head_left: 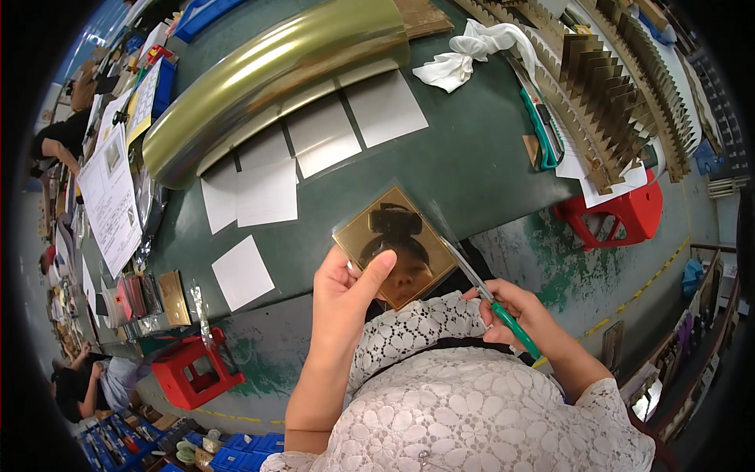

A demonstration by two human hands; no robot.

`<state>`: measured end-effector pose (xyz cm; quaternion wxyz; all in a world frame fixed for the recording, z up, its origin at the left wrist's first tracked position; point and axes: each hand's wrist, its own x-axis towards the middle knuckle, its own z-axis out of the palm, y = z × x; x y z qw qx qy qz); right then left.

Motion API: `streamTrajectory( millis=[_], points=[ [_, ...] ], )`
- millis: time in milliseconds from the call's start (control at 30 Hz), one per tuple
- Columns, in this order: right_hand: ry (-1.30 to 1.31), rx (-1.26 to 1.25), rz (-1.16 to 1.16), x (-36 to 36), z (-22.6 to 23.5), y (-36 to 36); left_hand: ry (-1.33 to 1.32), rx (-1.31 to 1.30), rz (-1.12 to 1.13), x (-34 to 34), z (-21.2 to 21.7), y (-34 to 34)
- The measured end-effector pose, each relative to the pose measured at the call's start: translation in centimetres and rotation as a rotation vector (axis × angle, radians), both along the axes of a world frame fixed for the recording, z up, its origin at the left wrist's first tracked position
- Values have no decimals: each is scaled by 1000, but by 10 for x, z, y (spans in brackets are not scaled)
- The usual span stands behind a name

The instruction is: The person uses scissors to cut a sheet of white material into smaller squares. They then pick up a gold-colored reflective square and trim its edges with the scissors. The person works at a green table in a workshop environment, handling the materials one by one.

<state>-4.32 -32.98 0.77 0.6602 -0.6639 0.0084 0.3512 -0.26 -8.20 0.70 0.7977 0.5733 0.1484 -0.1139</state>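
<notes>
From where I stand, the left hand has a firm pinch on the plate, a square, gold, mirror-like piece. The thumb lies flat across its front near the left corner, and the other fingers are tucked behind, mostly out of sight. The plate is up in front of the person's body, by the near edge of the green table, turned so that it stands like a diamond, with the person's head and headgear reflected in it.

The right hand is curled around the green handles of the scissors, its fingers bent close about them. The blades point up and to the left, along the plate's right side, where a strip of clear film sticks out. Whether the blades touch the plate or the film, I can't tell, nor how far apart they stand.

Beyond the hands, a big gold roll lies across the table, its loose edge over some white cards. A single card lies nearer the person. Off to the right are a green cutter and a crumpled white cloth.
</notes>
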Motion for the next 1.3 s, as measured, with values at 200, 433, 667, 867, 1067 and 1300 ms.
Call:
streamTrajectory(
  millis=[200, 433, 667, 867, 1067, 1300],
  points=[
    [-5, 35, -31, -1, 0, 1, -28, -10, 3, -1, -1, -1],
    [-30, 9, -36, 0, -5, 0, -1, -13, -112, -9, -4, -6],
    [-31, 11, -104, 8, -16, 5, 149, -60, -175, -17, -11, -15],
    [223, 207, -69, 21, -2, 3, 155, -30, -276, -28, -7, -6],
    [135, 336, -125, 14, 0, -2, 72, 48, -293, -21, 20, 22],
    [32, 137, -217, 15, 25, 22, 80, 98, -473, -16, 20, 18]
  ],
)
